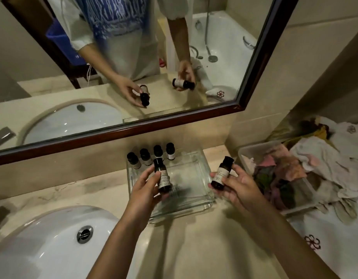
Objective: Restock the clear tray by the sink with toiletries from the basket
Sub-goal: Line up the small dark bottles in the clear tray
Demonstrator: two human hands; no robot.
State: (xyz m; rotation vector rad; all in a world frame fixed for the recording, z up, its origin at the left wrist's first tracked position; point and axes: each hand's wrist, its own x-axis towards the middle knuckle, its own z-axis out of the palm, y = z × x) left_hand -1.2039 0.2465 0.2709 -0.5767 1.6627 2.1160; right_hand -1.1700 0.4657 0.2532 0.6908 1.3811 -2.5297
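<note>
Head view: a clear tray (180,215) sits on a beige counter (73,188), between a white sink (43,248) on the left and a basket (252,156) on the right, close to the wall under a mirror (214,47). A row of four bottles (146,157) with dark caps stands upright at the tray's far edge.

Both bare forearms reach in from the bottom of the frame. The left hand (144,190) hovers over the tray's left half, thumb and fingers curled round the left bottle (163,176), a dark one with a pale label. That bottle is held nearly upright, cap pointing away, above the tray floor and just in front of the row.

The right hand (240,188) is at the tray's right edge, palm turned partly upward. It pinches the right bottle (221,174) between thumb and fingertips, cap tilted away and to the right, between the tray and the basket.

The sink's chrome drain (85,234) shows near the left forearm. The basket holds crumpled cloths (285,168) in pink, white and green. A white towel (335,248) with a red flower mark lies at lower right. The mirror reflects both hands and their bottles.
</note>
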